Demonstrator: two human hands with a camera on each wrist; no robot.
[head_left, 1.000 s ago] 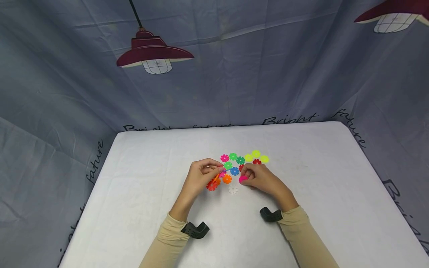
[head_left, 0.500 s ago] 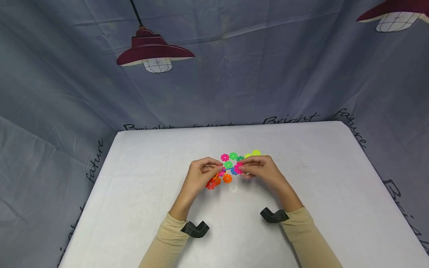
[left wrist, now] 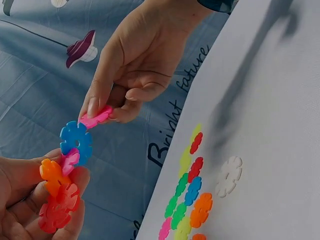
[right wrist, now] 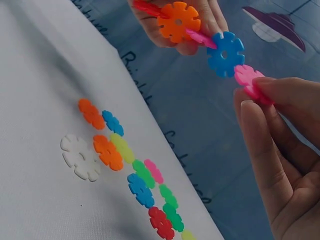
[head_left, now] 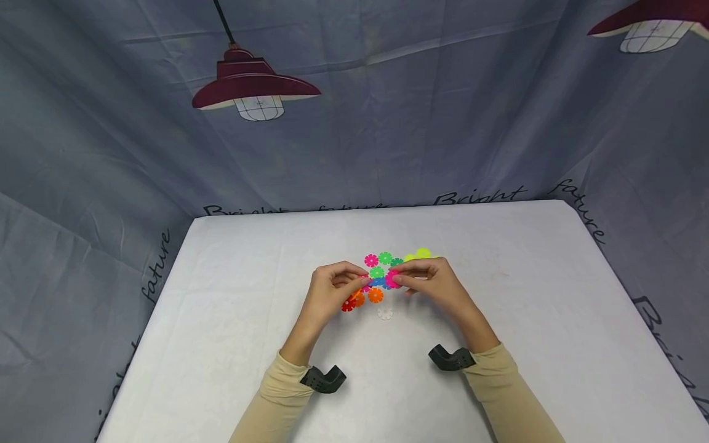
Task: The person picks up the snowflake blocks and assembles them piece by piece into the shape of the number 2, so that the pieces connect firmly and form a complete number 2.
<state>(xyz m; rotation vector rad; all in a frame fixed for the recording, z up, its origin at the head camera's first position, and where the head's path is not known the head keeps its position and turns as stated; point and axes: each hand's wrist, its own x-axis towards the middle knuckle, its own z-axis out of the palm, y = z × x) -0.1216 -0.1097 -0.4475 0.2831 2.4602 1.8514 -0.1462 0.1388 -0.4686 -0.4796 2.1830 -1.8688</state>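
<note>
My left hand (head_left: 331,288) pinches a short chain of notched plastic flower discs, held above the table. In the left wrist view the chain runs from a red disc (left wrist: 59,208) through an orange disc (left wrist: 54,176) and a pink one (left wrist: 70,161) to a blue disc (left wrist: 76,143). Opposite it, my right hand (head_left: 434,284) pinches another pink disc (right wrist: 250,82) between thumb and fingers. This pink disc stands edge to edge with the blue disc, right at its rim, at an angle to it. Part of the orange disc's back is covered by left fingers.
Loose flower discs lie on the white table (head_left: 266,258) beneath and beyond the hands: a white disc (right wrist: 80,157), an orange disc (right wrist: 108,152), a red disc (right wrist: 161,222) and several green, blue and yellow ones. A grey printed curtain (head_left: 354,154) hangs behind.
My right hand has lifted the pink disc up and leftward to the chain's blue end. Over the last half second the blue disc has turned to show more of its face. My left hand stays nearly in place.
</note>
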